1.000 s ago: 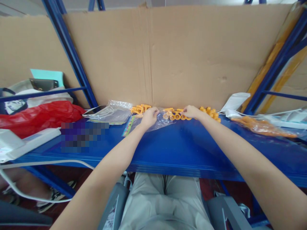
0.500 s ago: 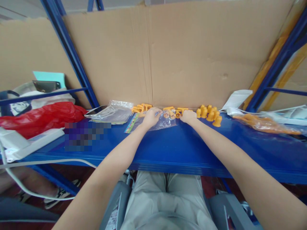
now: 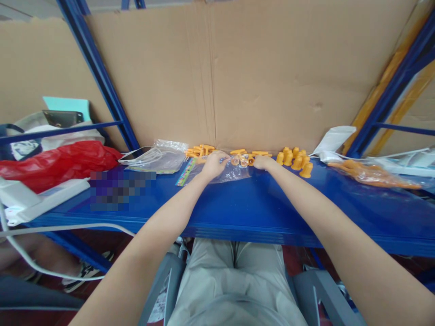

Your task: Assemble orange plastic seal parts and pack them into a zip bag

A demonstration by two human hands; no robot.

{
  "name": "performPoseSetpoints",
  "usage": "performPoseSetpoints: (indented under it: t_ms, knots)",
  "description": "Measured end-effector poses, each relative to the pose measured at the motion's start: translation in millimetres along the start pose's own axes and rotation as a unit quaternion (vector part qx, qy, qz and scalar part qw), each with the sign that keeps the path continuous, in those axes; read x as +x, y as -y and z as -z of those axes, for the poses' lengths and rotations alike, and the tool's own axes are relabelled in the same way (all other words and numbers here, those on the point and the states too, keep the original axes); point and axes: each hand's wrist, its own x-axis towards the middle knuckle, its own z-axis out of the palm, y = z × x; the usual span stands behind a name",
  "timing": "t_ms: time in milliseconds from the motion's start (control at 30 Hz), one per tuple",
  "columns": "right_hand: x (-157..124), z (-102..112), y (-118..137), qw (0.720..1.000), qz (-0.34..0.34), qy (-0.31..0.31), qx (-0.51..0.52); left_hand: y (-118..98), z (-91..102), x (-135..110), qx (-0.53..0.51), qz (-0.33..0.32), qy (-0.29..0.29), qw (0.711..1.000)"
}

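My left hand [image 3: 213, 164] is closed on the mouth of a small clear plastic bag [image 3: 228, 172] lying on the blue shelf [image 3: 258, 203]. My right hand [image 3: 262, 162] is pinched at the bag's opening, its fingertips on a small orange plastic piece [image 3: 250, 160]. A few orange pieces [image 3: 238, 160] show inside the bag. Several upright orange pieces [image 3: 295, 161] stand just right of my right hand, and more orange parts [image 3: 200, 151] lie behind my left hand against the cardboard.
A cardboard sheet [image 3: 238, 77] backs the shelf. Clear bags [image 3: 159, 157] and a red bag [image 3: 57, 164] lie to the left, with a white box [image 3: 37, 199] and cable. At the right lie a bag of orange parts [image 3: 370, 177] and a white pouch [image 3: 335, 138].
My right hand drew left from the orange pile to the bag's mouth, uncovering the upright orange pieces. My left hand stayed on the bag.
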Motion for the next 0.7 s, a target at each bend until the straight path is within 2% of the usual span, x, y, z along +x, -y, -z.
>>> performPoseSetpoints:
  t_ms: [100, 167, 333, 400, 533, 600, 700]
  knots:
    - [-7, -2, 9, 0.998, -0.053, -0.014, -0.006, 0, 0.8, 0, -0.002, -0.002, 0.0, 1.0]
    - [-13, 0, 11, 0.997, -0.065, -0.038, 0.011, 0, 1.2, 1, -0.003, -0.002, -0.001, 1.0]
    - [-21, 29, -2, 0.989, -0.096, -0.099, 0.06, 2, 1.8, 2, -0.004, 0.004, 0.0, 1.0]
    - [-26, 47, -13, 0.986, -0.071, -0.125, 0.082, 3, 2.1, 2, -0.006, 0.009, 0.001, 1.0]
    - [-44, 79, -34, 0.982, 0.002, -0.104, 0.158, 2, 2.8, 2, -0.009, 0.027, -0.002, 1.0]
    - [-54, 89, -42, 0.977, 0.065, -0.076, 0.188, 0, 3.3, 2, -0.01, 0.037, -0.008, 0.999]
    - [-68, 94, -51, 0.98, 0.12, -0.053, 0.152, -5, 3.9, 2, -0.017, 0.041, -0.014, 0.999]
